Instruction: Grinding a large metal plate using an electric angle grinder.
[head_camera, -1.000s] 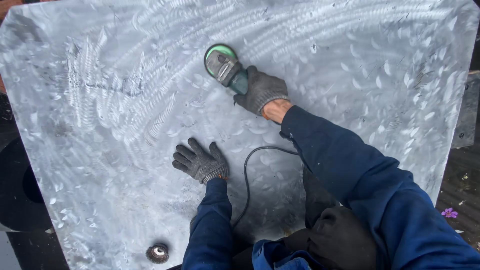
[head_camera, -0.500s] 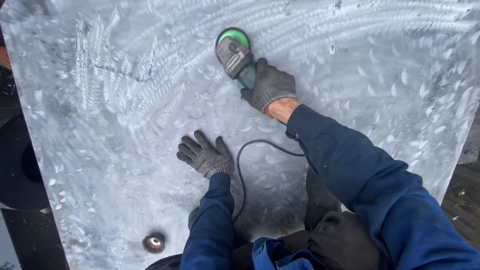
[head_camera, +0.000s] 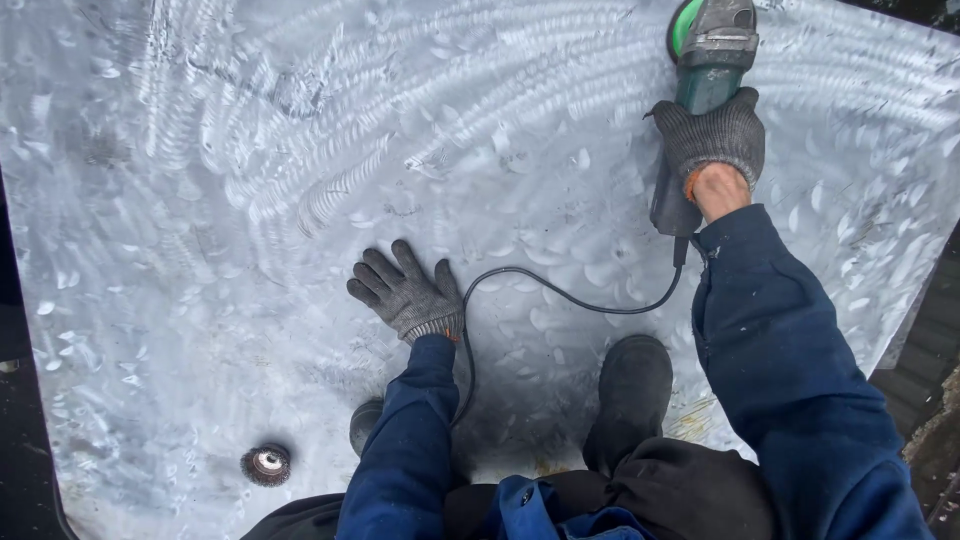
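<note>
Right hand (head_camera: 722, 140) clamped on grinder (head_camera: 700, 90) body, far edge of sheet (head_camera: 200, 250). Left hand (head_camera: 405, 293) flat, fingers spread, bracing. Grinder likely heavy, rigid (grip mid-body, clear of cord (head_camera: 570, 295)).

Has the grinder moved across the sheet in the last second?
Yes. The grinder in the right hand has gone farther from the planted left hand, toward the sheet's far edge.

I counted one metal sheet (head_camera: 200, 330), one green angle grinder (head_camera: 705, 70) with one black cord (head_camera: 560, 292), and one loose wire-brush wheel (head_camera: 266, 464). Two gloved hands showed: left hand (head_camera: 405, 295), right hand (head_camera: 715, 140). I saw one dark boot (head_camera: 628, 395), and possibly a second toe (head_camera: 364, 424), mostly hidden.
</note>
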